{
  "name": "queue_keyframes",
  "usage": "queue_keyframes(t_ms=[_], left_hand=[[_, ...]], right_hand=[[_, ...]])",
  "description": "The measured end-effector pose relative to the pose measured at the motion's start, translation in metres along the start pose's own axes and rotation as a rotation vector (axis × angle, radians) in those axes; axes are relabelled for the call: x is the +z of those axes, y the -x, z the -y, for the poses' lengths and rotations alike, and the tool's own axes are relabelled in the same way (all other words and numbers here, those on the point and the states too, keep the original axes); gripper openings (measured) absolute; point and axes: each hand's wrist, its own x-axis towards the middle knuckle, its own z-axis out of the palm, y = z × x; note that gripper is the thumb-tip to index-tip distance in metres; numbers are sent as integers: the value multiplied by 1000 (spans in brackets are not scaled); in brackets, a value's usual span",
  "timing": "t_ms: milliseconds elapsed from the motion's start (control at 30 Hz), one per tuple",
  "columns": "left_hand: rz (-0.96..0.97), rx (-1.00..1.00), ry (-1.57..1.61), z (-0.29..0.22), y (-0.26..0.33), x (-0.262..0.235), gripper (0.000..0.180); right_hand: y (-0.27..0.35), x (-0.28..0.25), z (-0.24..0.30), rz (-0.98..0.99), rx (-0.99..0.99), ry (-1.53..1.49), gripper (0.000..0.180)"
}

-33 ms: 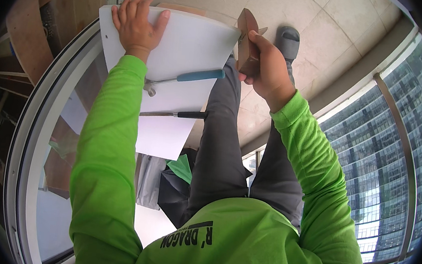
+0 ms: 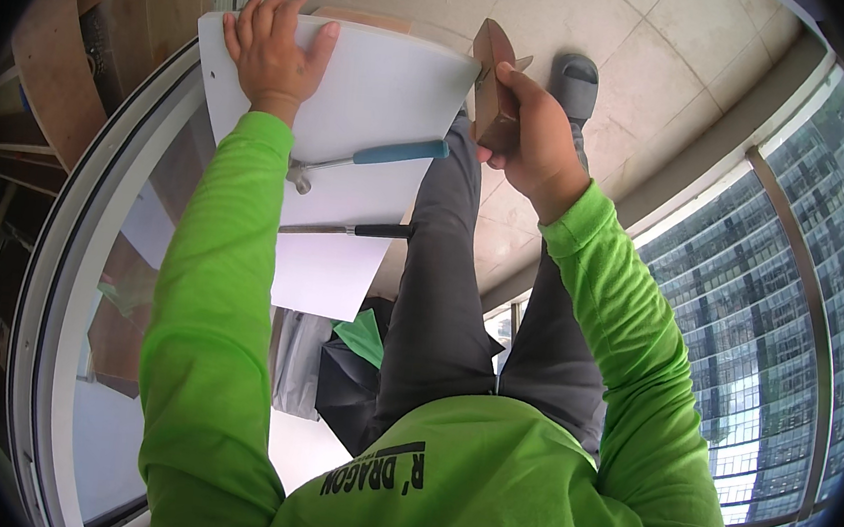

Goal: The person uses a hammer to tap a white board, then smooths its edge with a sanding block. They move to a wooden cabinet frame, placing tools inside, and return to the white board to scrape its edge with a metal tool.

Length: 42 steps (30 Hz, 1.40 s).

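Note:
My left hand [image 2: 278,55] lies flat with spread fingers on the far left part of a white board [image 2: 388,80]. In my right hand [image 2: 538,138] is a small wooden hand plane [image 2: 495,89], gripped on its side with the thumb over it. The plane is held at the board's right edge; whether it touches cannot be made out. On the board, nearer to me, rest a claw hammer [image 2: 402,151] with a blue handle and a thin metal tool [image 2: 383,230] with a black grip. My left sleeve hides the far end of that tool.
A curved-looking sliding door frame [image 2: 108,236] runs along the left. At right stands a low ledge [image 2: 671,175] with a railing [image 2: 804,257] and windows beyond. My legs straddle the tiled floor [image 2: 649,73]. Black and green material [image 2: 361,333] lies below the board.

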Motion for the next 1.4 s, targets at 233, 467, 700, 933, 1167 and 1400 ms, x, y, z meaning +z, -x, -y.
queue_keyframes(t_ms=[233, 467, 700, 933, 1167, 1400], left_hand=[[-8, 17, 0, 5, 0, 5, 50], [-21, 22, 2, 1, -1, 0, 46], [-16, 28, -19, 1, 1, 0, 46], [-11, 27, -19, 3, 0, 2, 48], [-11, 22, -15, 1, 1, 2, 45], [-39, 56, -7, 9, 3, 10, 48]], right_hand=[[-31, -8, 3, 51, 1, -61, 32], [-46, -9, 4, 50, 0, -73, 28], [-42, -10, 6, 65, 5, -61, 27], [-27, -4, 4, -6, -2, -70, 30], [6, -18, -8, 87, -8, -79, 39], [36, -78, -20, 73, -38, -176, 48]])
